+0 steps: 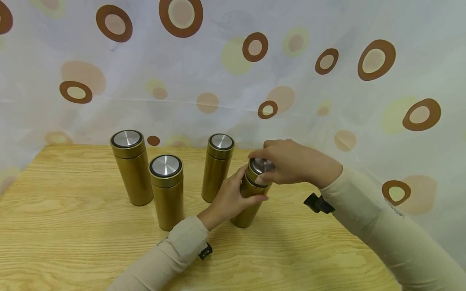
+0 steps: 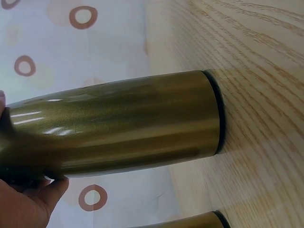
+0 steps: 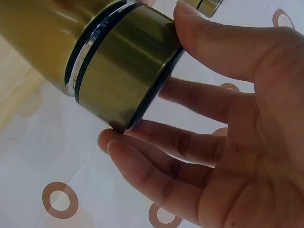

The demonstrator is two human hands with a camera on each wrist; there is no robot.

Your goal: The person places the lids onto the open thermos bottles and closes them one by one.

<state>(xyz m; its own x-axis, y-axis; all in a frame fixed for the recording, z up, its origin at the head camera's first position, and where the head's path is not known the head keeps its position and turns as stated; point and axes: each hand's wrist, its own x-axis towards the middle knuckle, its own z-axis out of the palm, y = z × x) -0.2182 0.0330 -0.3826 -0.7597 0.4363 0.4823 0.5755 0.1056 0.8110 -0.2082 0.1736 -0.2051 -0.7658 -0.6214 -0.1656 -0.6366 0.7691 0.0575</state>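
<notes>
Near the right of the table, a gold thermos [image 1: 246, 214] with a brushed-metal lid top stands upright. My left hand [image 1: 228, 200] grips its body just under the lid, thumb across the near side. From above, my right hand [image 1: 293, 163] holds the lid [image 3: 128, 71] by its rim, fingers and thumb curled round the edge. A thin silver band shows between lid and body in the right wrist view. In the left wrist view the thermos body [image 2: 133, 123] meets the table at its black base, and some fingers [image 2: 56, 192] show beneath it.
Three similar gold thermoses stand to the left: one at far left [image 1: 136, 178], one in front [image 1: 169, 204], one behind my left hand [image 1: 215, 173]. They sit on a wood-grain table [image 1: 73, 234]. A white cloth with ring patterns [image 1: 204, 68] hangs behind.
</notes>
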